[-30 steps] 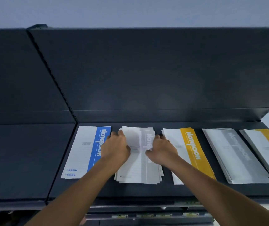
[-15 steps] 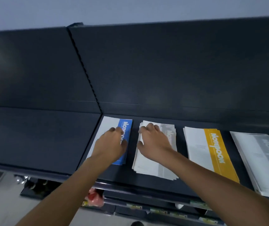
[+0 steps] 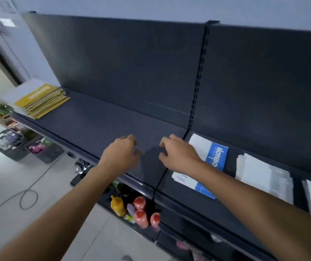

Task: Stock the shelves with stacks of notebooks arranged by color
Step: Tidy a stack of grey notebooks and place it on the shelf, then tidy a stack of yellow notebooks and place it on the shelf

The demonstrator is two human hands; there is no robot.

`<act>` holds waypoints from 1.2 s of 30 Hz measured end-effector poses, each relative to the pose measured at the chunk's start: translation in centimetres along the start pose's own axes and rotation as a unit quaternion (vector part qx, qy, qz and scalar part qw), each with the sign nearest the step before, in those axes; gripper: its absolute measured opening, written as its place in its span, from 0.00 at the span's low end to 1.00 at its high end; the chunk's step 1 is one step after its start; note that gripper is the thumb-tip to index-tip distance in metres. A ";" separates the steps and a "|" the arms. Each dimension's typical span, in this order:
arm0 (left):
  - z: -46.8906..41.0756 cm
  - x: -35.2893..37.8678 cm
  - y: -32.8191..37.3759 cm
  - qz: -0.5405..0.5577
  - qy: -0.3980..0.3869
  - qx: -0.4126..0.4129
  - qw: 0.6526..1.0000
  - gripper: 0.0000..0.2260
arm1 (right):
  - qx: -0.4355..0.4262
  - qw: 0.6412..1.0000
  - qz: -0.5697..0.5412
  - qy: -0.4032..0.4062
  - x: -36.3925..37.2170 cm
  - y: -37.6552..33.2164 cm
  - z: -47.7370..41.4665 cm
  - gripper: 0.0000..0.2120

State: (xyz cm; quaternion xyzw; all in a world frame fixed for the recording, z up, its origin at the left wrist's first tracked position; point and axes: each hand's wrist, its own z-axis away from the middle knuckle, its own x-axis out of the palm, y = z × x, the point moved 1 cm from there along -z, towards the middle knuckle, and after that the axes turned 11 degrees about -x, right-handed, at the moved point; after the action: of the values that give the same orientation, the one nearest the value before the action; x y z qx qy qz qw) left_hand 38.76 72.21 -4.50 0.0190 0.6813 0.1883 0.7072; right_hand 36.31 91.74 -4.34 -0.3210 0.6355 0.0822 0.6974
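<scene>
Our left hand (image 3: 121,155) has left the blue-and-white notebooks (image 3: 217,154) and our right hand (image 3: 179,156) the grey notebooks (image 3: 260,176); both hover over the smooth dark shelf (image 3: 94,121), fingers loosely curled, holding nothing. The flat blue-and-white notebooks lie just right of our right hand, partly under its wrist; far left lies a stack of yellow notebooks (image 3: 41,99).

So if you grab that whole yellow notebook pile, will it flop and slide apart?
Probably a bit. The yellow notebook pile looks like thin soft-cover books, so it would likely sag if held by one edge. Its edges are fanned unevenly, so books may slide apart. Many layers: likely fairly heavy.
</scene>
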 end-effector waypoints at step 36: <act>-25.1 -16.5 -47.0 0.049 0.080 -0.052 0.994 0.12 | -0.108 0.992 -0.020 -0.060 14.1 -33.9 -49.8 0.17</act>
State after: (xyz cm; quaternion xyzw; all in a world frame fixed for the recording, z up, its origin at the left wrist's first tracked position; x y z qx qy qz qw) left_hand 25.69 17.94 -3.80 -0.0001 0.7231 0.2587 0.6405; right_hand 15.03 33.65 -5.26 -0.4021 0.5735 0.1555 0.6966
